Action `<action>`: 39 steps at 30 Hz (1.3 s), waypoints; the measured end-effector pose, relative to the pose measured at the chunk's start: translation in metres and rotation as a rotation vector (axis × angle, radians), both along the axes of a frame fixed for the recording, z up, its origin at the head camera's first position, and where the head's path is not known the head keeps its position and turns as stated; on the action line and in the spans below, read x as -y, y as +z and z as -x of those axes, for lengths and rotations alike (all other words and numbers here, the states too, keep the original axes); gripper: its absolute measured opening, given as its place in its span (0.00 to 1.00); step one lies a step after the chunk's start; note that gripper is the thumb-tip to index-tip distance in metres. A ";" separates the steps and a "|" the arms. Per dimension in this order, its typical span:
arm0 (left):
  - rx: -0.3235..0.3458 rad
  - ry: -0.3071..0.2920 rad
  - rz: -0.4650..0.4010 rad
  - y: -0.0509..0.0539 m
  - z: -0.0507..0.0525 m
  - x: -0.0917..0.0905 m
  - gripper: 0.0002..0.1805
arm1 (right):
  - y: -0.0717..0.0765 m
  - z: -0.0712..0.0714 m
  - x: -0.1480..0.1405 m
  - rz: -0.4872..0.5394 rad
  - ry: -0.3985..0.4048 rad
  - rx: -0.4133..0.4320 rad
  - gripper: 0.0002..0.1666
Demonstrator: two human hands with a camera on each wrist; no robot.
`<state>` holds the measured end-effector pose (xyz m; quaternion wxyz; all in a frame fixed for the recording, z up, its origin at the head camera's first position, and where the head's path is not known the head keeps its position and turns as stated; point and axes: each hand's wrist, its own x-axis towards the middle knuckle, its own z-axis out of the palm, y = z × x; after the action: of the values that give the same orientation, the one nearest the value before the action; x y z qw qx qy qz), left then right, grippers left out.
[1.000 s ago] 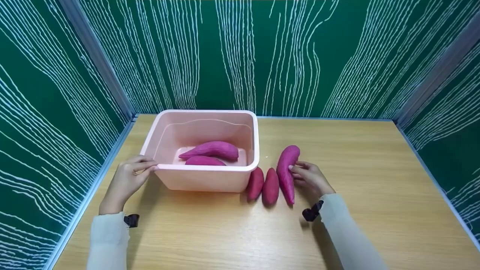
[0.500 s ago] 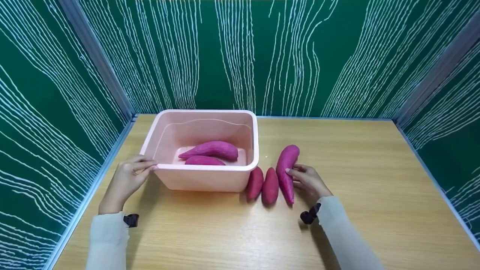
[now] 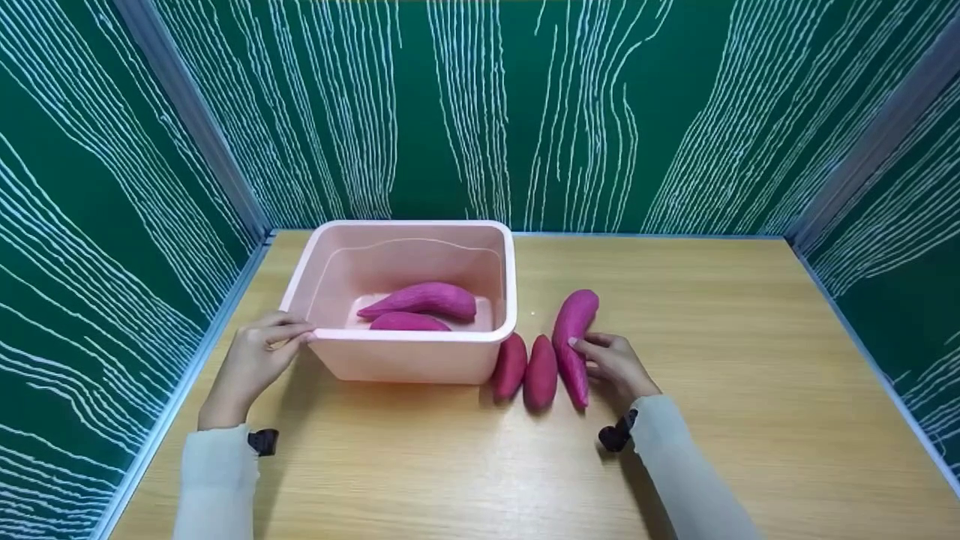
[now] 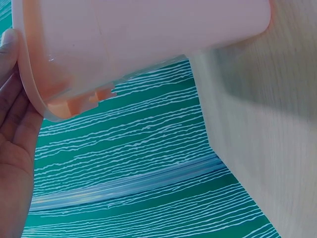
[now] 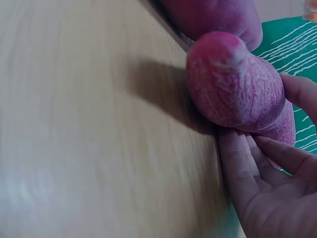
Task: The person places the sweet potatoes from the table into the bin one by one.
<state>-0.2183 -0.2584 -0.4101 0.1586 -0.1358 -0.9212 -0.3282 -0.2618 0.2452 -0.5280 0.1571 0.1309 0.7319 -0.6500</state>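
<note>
My left hand (image 3: 257, 365) pinches the near-left corner of a pink plastic bin (image 3: 405, 360); thumb and fingers meet at its rim in the left wrist view. Two purple sweet potatoes (image 3: 431, 298) lie inside the bin, the nearer one partly hidden by the front wall. To the right of the bin, my right hand (image 3: 616, 362) holds a long curved sweet potato (image 3: 575, 330) lying on the table. In the right wrist view the thumb lies over this sweet potato (image 5: 233, 84) and fingers reach under its side. Two smaller reddish sweet potatoes (image 3: 541, 375) lie between it and the bin.
The light wooden table (image 3: 450, 465) is closed in at the back and sides by green panels (image 3: 570, 112) with white wavy lines. Grey metal posts (image 3: 199, 120) stand at the back corners. A black wrist camera (image 3: 615, 437) sits on the right wrist.
My right hand has shifted slightly left and down along the long sweet potato, its thumb further over the top. The left hand, bin and sweet potatoes look essentially unmoved.
</note>
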 end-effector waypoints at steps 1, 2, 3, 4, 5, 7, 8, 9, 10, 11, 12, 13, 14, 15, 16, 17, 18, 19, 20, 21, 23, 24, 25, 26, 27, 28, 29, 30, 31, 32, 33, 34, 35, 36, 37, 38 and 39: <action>-0.001 0.000 -0.001 0.000 0.000 0.000 0.12 | 0.000 0.000 0.000 0.000 -0.005 0.003 0.43; 0.001 0.001 -0.002 0.000 0.000 0.000 0.12 | 0.000 0.001 0.001 -0.002 -0.008 0.003 0.43; 0.001 0.002 -0.001 -0.001 0.000 0.000 0.12 | 0.000 0.001 0.001 -0.003 -0.007 0.004 0.43; 0.003 0.004 0.000 -0.001 0.000 0.000 0.12 | 0.000 0.001 0.001 -0.004 -0.007 0.005 0.42; 0.006 0.004 -0.001 -0.001 0.000 0.000 0.12 | 0.000 0.001 0.001 -0.004 -0.008 0.005 0.42; 0.008 0.007 0.001 -0.001 0.000 0.000 0.12 | 0.000 0.001 0.001 -0.006 -0.011 0.006 0.42; 0.010 0.009 0.001 -0.001 0.000 0.000 0.12 | 0.000 0.001 0.001 -0.009 -0.008 0.006 0.42; 0.010 0.011 0.001 0.000 -0.001 0.000 0.12 | 0.000 0.001 0.001 -0.009 -0.004 0.006 0.42; 0.010 0.010 0.001 -0.001 -0.001 0.000 0.12 | 0.000 0.001 0.001 -0.009 -0.008 0.007 0.42; 0.010 0.009 0.000 -0.001 -0.001 0.000 0.12 | 0.000 0.001 0.001 -0.009 -0.010 0.007 0.43; 0.008 0.012 0.001 -0.001 -0.001 0.001 0.12 | 0.000 0.001 0.000 -0.010 -0.012 0.008 0.43; 0.005 0.011 0.001 -0.001 -0.001 0.001 0.12 | -0.001 0.001 0.000 -0.009 -0.011 0.007 0.43; 0.003 0.010 0.001 -0.001 -0.001 0.001 0.12 | -0.001 0.001 0.001 -0.008 -0.012 0.008 0.42; 0.000 0.009 0.002 -0.001 -0.001 0.001 0.12 | -0.001 0.002 0.001 -0.006 -0.016 0.008 0.42; -0.001 0.008 0.003 -0.001 -0.001 0.001 0.12 | -0.001 0.002 0.001 -0.007 -0.020 0.009 0.41; -0.002 0.008 0.003 -0.001 -0.001 0.001 0.12 | -0.001 0.002 0.001 -0.009 -0.016 0.009 0.41; -0.002 0.009 0.003 -0.001 -0.001 0.001 0.12 | -0.001 0.002 0.001 -0.012 -0.010 0.009 0.41; -0.001 0.010 0.003 -0.001 -0.001 0.001 0.12 | -0.001 0.002 0.002 -0.014 -0.011 0.012 0.40; 0.001 0.011 0.002 -0.002 -0.001 0.001 0.12 | 0.000 0.002 0.002 -0.018 -0.013 0.016 0.39; 0.004 0.011 0.000 -0.002 -0.001 0.001 0.12 | 0.000 0.002 0.002 -0.023 -0.012 0.018 0.39; 0.006 0.012 -0.005 -0.003 -0.001 0.000 0.12 | 0.001 0.002 0.002 -0.033 -0.008 0.021 0.39; 0.004 0.014 -0.008 -0.003 -0.001 0.000 0.12 | 0.001 0.002 0.002 -0.034 -0.014 0.022 0.38; -0.006 0.008 -0.011 -0.003 0.000 0.001 0.11 | 0.001 0.002 0.002 -0.035 -0.014 0.022 0.38; -0.019 0.001 -0.009 -0.003 0.000 0.001 0.11 | 0.001 0.001 0.002 -0.037 -0.010 0.021 0.38; -0.033 -0.006 -0.008 -0.003 0.000 0.001 0.10 | 0.001 0.001 0.002 -0.036 -0.008 0.019 0.38; -0.049 -0.012 -0.006 -0.003 0.001 0.001 0.10 | 0.001 0.001 0.002 -0.036 -0.007 0.018 0.38; -0.062 -0.016 -0.005 -0.003 0.001 0.000 0.09 | 0.001 0.001 0.002 -0.035 -0.007 0.016 0.38; -0.075 -0.021 -0.003 -0.003 0.001 0.000 0.09 | 0.001 0.001 0.002 -0.032 -0.007 0.014 0.39; -0.084 -0.025 0.000 -0.003 0.001 0.000 0.08 | 0.001 0.001 0.002 -0.031 -0.008 0.014 0.39; -0.083 -0.023 0.002 -0.003 0.001 0.000 0.08 | 0.001 0.001 0.002 -0.031 -0.014 0.014 0.39; -0.076 -0.021 -0.002 -0.003 0.001 0.000 0.09 | 0.001 0.001 0.002 -0.030 -0.015 0.012 0.39; -0.064 -0.018 -0.005 -0.002 0.001 0.000 0.09 | 0.001 0.001 0.002 -0.031 -0.016 0.010 0.40; -0.050 -0.014 -0.007 -0.002 0.001 0.000 0.09 | 0.001 0.000 0.002 -0.030 -0.020 0.008 0.40; -0.039 -0.011 -0.008 -0.002 0.001 0.000 0.10 | 0.001 0.000 0.002 -0.030 -0.021 0.006 0.40; -0.027 -0.008 -0.010 -0.001 0.001 0.000 0.10 | 0.002 0.000 0.002 -0.032 -0.023 0.003 0.40; -0.016 -0.005 -0.011 -0.001 0.001 0.000 0.10 | 0.002 0.000 0.002 -0.031 -0.022 0.001 0.40; -0.008 -0.003 -0.013 -0.001 0.001 -0.001 0.10 | 0.003 0.000 0.002 -0.028 -0.023 0.001 0.40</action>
<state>-0.2195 -0.2578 -0.4109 0.1628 -0.1378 -0.9182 -0.3337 -0.2614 0.2435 -0.5252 0.1482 0.1419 0.7391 -0.6416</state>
